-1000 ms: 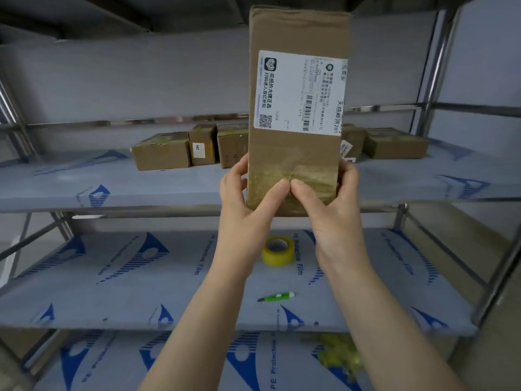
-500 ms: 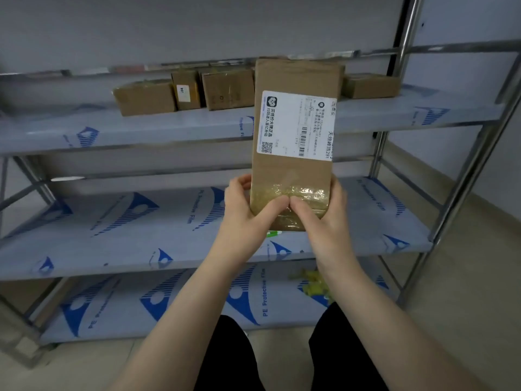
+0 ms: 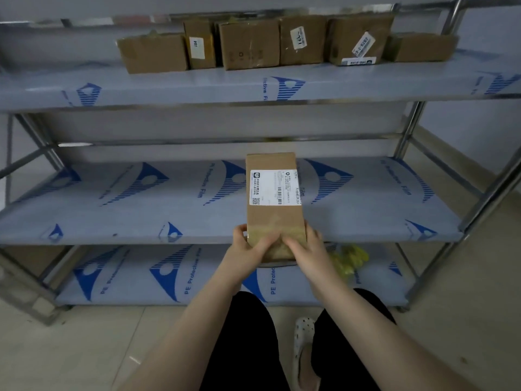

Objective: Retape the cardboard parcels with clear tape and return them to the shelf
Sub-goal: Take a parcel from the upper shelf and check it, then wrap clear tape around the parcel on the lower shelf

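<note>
Parcel (image 3: 272,213) held over middle shelf (image 3: 141,210) front edge, left hand (image 3: 248,251) and right hand (image 3: 308,251) gripping its near end, thumbs (image 3: 266,240) on tape band (image 3: 294,231): suggest rubbing tape flat outward, wrapping edges, before shelving.

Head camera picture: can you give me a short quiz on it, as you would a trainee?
1. True or false: the left hand and the right hand both hold the parcel.
2. How many boxes stand on the top shelf?
3. The label on the parcel sits: A) on its upper half, B) under the thumbs, C) nowhere.
Key: 1 true; 2 six; 3 A.
</note>
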